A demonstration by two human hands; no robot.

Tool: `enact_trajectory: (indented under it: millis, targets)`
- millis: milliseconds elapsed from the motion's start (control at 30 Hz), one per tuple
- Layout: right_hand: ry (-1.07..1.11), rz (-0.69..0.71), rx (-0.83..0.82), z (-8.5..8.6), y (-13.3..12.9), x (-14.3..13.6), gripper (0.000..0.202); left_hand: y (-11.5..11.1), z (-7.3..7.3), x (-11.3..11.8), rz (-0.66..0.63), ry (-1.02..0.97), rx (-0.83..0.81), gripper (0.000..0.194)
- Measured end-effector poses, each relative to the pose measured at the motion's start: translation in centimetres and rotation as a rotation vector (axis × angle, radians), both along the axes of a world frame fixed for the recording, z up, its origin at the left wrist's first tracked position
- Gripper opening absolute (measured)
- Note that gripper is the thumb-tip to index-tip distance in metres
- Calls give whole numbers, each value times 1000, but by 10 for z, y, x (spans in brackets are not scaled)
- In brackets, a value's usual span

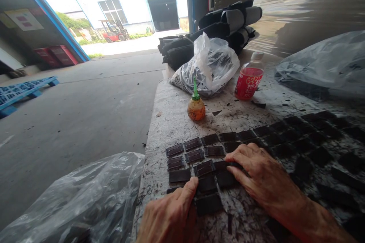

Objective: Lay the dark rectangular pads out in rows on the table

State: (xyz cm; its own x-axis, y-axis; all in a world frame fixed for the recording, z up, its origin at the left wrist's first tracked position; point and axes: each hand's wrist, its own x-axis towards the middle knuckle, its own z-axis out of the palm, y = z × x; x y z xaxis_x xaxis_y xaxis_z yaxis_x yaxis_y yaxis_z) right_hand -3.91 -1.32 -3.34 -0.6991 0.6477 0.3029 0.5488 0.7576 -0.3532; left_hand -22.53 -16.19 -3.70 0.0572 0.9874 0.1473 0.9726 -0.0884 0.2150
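Rows of small black rectangular pieces (179, 176) lie on a pale, littered tabletop (159, 129). Some pieces at the near left end have a second strip on top, with a shiny edge. My right hand (253, 171) pinches the end of a black strip (236, 164) between thumb and fingers, low over a row. My left hand (171, 212) rests at the table's left side with curled fingers pressed together. Its index fingertip touches down beside a black piece, and what lies under the fingers is hidden. A round squeeze bottle (196, 110) with a green nozzle and orange contents stands beyond the rows.
Behind the squeeze bottle sit a white plastic bag (211, 64) and a red drink bottle (249, 78). Black rolls (228, 22) are stacked at the back. Clear plastic sheeting (85, 190) lies left of the table edge; a blue pallet (25, 91) is on the floor.
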Motion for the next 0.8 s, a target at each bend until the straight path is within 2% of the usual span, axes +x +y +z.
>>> enact_trajectory:
  millis: [133,267,500,667,733,800]
  targets:
    - [16,28,-24,1,-2,5,13,-2,-5,0,-39,-4,55,40]
    - [-5,62,-84,4,-5,10,15,-2,-3,3,-49,-76,67,45]
    - [-130,109,-108,6,-10,20,23,-5,5,10,5,-223,49,41]
    - [-112,181,-66,9,1,24,30,-5,11,14,78,-361,0,36]
    - [-70,181,-60,10,6,24,27,-5,11,15,98,-336,-1,36]
    - [-43,186,-62,12,8,24,18,-7,9,15,65,-259,31,39]
